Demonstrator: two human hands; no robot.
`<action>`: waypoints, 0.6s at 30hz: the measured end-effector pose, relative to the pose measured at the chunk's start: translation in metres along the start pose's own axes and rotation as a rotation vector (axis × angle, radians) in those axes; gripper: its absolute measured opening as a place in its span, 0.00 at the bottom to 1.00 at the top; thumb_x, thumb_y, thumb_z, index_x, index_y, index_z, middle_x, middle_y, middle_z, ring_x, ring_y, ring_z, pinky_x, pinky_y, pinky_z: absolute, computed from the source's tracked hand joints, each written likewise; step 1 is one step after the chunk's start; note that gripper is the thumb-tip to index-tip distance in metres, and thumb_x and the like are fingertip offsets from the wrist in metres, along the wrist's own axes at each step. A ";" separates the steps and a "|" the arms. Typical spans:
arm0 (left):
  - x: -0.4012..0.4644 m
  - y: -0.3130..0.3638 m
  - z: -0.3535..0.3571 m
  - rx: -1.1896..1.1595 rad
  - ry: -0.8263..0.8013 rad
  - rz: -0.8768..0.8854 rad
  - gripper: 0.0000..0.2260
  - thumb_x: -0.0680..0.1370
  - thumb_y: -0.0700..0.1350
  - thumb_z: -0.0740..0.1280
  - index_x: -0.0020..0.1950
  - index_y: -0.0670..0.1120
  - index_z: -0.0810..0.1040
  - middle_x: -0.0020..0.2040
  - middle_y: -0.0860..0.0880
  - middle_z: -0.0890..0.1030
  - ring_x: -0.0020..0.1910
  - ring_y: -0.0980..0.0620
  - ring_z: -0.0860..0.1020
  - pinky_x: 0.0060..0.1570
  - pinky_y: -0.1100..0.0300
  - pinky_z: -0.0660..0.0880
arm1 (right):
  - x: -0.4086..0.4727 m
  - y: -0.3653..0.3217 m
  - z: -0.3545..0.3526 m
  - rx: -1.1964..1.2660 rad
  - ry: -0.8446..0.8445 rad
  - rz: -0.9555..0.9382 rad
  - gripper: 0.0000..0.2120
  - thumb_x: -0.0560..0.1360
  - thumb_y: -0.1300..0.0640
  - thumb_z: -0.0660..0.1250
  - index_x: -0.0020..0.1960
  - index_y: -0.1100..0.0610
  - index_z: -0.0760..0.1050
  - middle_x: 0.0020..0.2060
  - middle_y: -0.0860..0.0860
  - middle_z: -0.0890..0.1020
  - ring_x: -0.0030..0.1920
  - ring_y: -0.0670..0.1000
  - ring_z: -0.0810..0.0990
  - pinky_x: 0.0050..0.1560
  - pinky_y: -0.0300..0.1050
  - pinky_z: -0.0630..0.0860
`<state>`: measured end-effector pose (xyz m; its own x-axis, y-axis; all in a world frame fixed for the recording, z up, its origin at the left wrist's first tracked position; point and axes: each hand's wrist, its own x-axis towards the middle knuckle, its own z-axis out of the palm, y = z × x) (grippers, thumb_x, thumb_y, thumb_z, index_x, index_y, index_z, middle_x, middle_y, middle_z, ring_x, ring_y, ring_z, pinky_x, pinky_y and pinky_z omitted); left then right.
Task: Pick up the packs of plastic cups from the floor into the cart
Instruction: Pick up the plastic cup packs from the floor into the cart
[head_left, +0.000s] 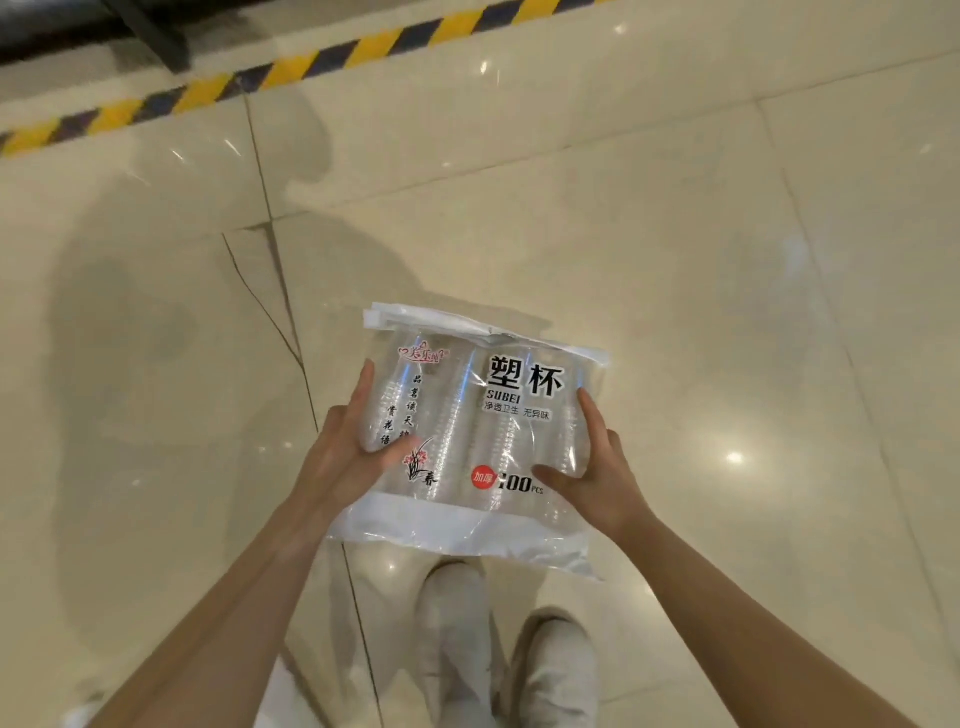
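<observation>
A clear pack of plastic cups (470, 426), printed with black characters and "100 PCS", is held up in front of me above the floor. My left hand (345, 457) grips its left side, thumb on the front and fingers behind. On the right side my right hand (592, 467) grips it the same way, thumb across the lower front. No cart is in view.
Glossy beige floor tiles (675, 260) spread all around. A yellow-and-black hazard stripe (291, 67) runs along the far edge, with a dark structure (78, 26) behind it. My legs and light shoes (556, 670) are below the pack.
</observation>
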<state>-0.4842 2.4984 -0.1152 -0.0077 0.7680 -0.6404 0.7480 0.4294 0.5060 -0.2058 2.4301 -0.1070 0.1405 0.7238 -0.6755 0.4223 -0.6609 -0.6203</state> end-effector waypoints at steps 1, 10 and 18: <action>-0.017 0.018 -0.015 0.003 0.000 0.008 0.44 0.69 0.64 0.71 0.70 0.74 0.40 0.58 0.51 0.68 0.56 0.51 0.70 0.54 0.55 0.66 | -0.016 -0.018 -0.014 -0.006 0.003 -0.002 0.49 0.68 0.50 0.76 0.76 0.38 0.45 0.65 0.50 0.66 0.54 0.44 0.66 0.57 0.41 0.64; -0.194 0.197 -0.199 -0.031 0.032 0.142 0.40 0.71 0.64 0.68 0.72 0.72 0.43 0.52 0.46 0.70 0.48 0.47 0.74 0.52 0.53 0.70 | -0.195 -0.220 -0.173 -0.034 0.052 -0.118 0.48 0.67 0.48 0.76 0.75 0.37 0.47 0.70 0.49 0.65 0.62 0.43 0.65 0.63 0.42 0.63; -0.335 0.278 -0.286 -0.046 0.210 0.215 0.37 0.73 0.66 0.63 0.73 0.70 0.42 0.55 0.44 0.70 0.53 0.44 0.74 0.54 0.52 0.71 | -0.303 -0.327 -0.248 -0.023 0.057 -0.272 0.46 0.68 0.47 0.75 0.75 0.37 0.49 0.70 0.46 0.64 0.71 0.48 0.63 0.66 0.45 0.62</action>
<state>-0.4637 2.4966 0.4049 0.0068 0.9229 -0.3851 0.7162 0.2642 0.6459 -0.1647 2.4759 0.3995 0.0690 0.8842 -0.4620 0.4717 -0.4369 -0.7659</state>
